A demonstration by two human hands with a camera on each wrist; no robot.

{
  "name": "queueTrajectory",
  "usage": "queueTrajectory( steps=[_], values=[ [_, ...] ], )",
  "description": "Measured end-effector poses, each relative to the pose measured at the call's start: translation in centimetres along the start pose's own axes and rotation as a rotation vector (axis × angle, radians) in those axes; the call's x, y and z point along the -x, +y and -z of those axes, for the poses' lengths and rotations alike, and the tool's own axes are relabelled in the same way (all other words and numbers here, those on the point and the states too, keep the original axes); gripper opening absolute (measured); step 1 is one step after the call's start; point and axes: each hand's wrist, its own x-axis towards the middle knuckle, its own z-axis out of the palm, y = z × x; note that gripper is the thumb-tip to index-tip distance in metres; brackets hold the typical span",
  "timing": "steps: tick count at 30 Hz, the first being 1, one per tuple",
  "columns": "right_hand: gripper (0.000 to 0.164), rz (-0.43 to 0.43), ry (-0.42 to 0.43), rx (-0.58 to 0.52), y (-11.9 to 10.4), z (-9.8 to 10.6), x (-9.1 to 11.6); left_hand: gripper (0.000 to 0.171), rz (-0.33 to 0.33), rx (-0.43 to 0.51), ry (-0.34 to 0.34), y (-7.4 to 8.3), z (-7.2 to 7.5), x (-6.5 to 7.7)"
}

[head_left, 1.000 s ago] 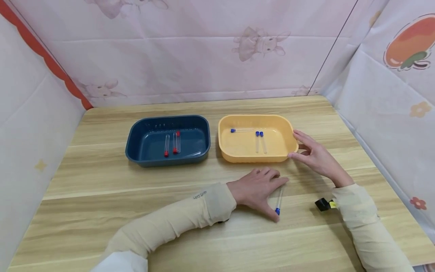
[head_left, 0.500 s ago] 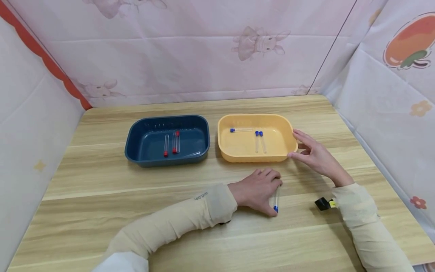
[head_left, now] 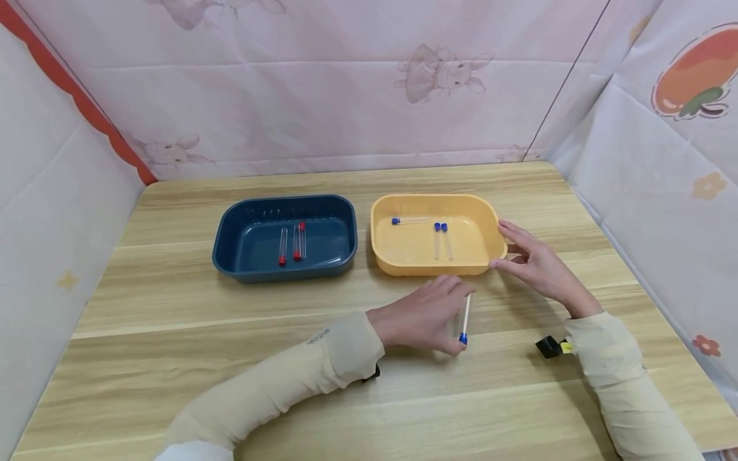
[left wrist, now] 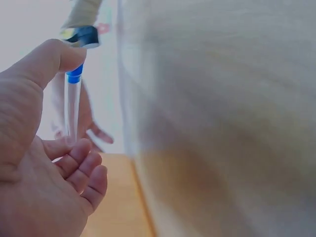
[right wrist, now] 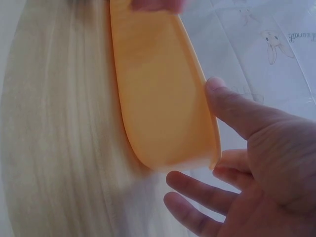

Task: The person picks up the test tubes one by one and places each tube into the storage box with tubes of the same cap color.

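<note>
My left hand pinches a clear test tube with a blue cap, thumb at the cap and fingertips at the other end. In the left wrist view the tube spans upright between thumb and fingers. At the right end of a yellow tray, my right hand holds the rim with thumb and fingers, which the right wrist view shows at the tray's edge. Inside that tray lie a blue-capped tube on the left and two more blue-capped tubes side by side.
Left of the yellow tray stands a dark blue tray with three red-capped tubes in it. Both rest on a wooden table. A black piece with a yellow tag sits by the right sleeve. Printed cloth walls enclose the table.
The left hand has closed on the blue-capped tube and brought it slightly up the view and to the left. The right hand stays at the yellow tray.
</note>
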Motion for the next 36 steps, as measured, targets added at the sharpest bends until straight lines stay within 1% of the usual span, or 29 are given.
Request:
queueTrajectory(
  steps=[5, 11, 19, 23, 27, 31, 33, 36],
  values=[
    [0.075, 0.001, 0.002, -0.009, 0.0, -0.1, 0.1, 0.097, 0.015, 0.079, 0.062, -0.1, 2.1, 0.8],
    [0.075, 0.0, 0.0, -0.017, -0.1, -0.1, 0.1, 0.097, 0.042, 0.125, 0.142, -0.7, 4.8, 1.6],
    [0.077, 0.0, 0.001, -0.01, -0.2, 0.0, 0.1, 0.095, 0.049, 0.131, 0.24, -2.4, 8.1, 2.2],
    [0.077, 0.002, -0.003, -0.006, -0.2, 0.0, 0.1, 0.094, 0.094, 0.154, 0.282, -3.3, 10.0, 2.5],
    [0.078, 0.0, -0.007, 0.001, -0.1, 0.0, 0.1, 0.097, 0.134, 0.169, 0.295, -4.0, 11.7, 2.9],
    [0.077, -0.005, -0.01, 0.0, -0.2, 0.1, 0.1, 0.098, 0.139, 0.174, 0.296, -4.5, 12.6, 2.8],
    [0.077, -0.007, -0.011, -0.001, -0.2, 0.1, 0.1, 0.098, 0.137, 0.183, 0.297, -4.8, 12.6, 2.5],
    [0.077, -0.012, -0.013, -0.003, -0.3, 0.1, 0.1, 0.097, 0.134, 0.198, 0.291, -5.3, 12.2, 1.9]
  ],
)
